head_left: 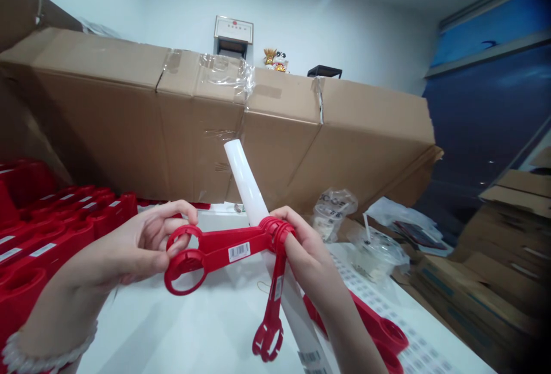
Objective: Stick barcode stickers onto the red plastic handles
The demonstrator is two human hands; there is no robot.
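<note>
A white tube [246,182] slants up from the white table [202,328] through the ring ends of several red plastic arms. My right hand [303,245] is closed round those stacked rings [278,229] on the tube. My left hand [144,242] pinches the looped end [185,259] of two red arms that stick out to the left; one carries a barcode sticker [239,251]. Another red arm [271,316] hangs down from the rings. More red arms [379,328] lie under my right forearm.
Stacks of the same red parts [51,219] fill the left side. A long taped cardboard box [241,133] stands behind the table. Plastic bags and a lidded cup with a straw [374,248] sit at right, sheets of barcode labels [387,311] lie beside them, and brown boxes [495,282] beyond.
</note>
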